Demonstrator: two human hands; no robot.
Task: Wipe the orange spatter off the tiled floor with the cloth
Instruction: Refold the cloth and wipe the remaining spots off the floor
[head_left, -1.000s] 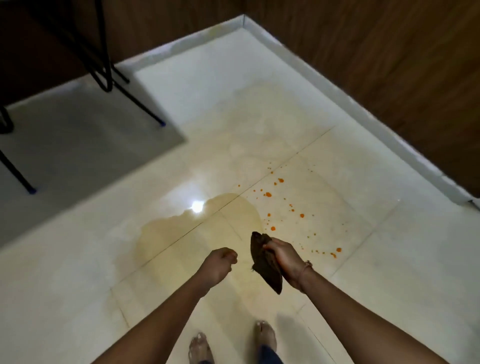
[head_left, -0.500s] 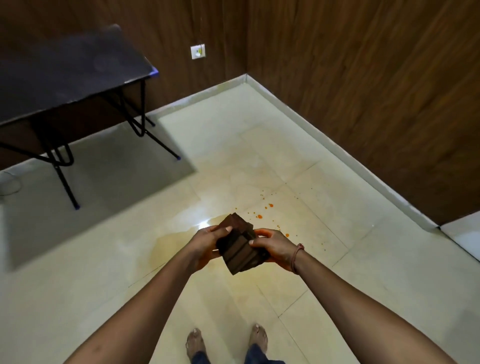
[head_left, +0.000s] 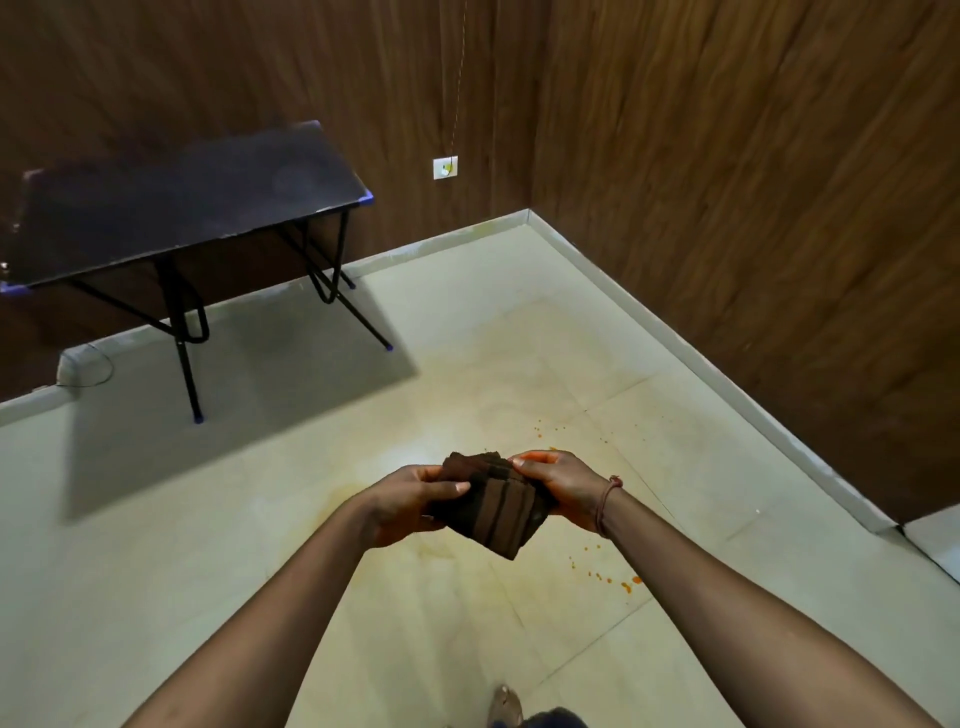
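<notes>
A folded dark brown cloth (head_left: 493, 501) with darker stripes is held between both hands at waist height above the floor. My left hand (head_left: 410, 501) grips its left side and my right hand (head_left: 558, 483) grips its right side. Orange spatter (head_left: 626, 583) dots the pale tiled floor (head_left: 701, 483) below and to the right of my hands, and a few smaller orange drops (head_left: 540, 431) lie farther off. The cloth and hands hide part of the spatter.
A dark folding table (head_left: 176, 208) on thin black legs stands at the back left. Wood-panelled walls (head_left: 753, 208) meet in the corner ahead, with a white socket (head_left: 445, 167) on the far wall. One of my feet (head_left: 506, 706) shows at the bottom edge.
My left hand came over and took hold of the cloth, which was hanging from the right hand alone. The view tilted up, bringing table and walls into sight.
</notes>
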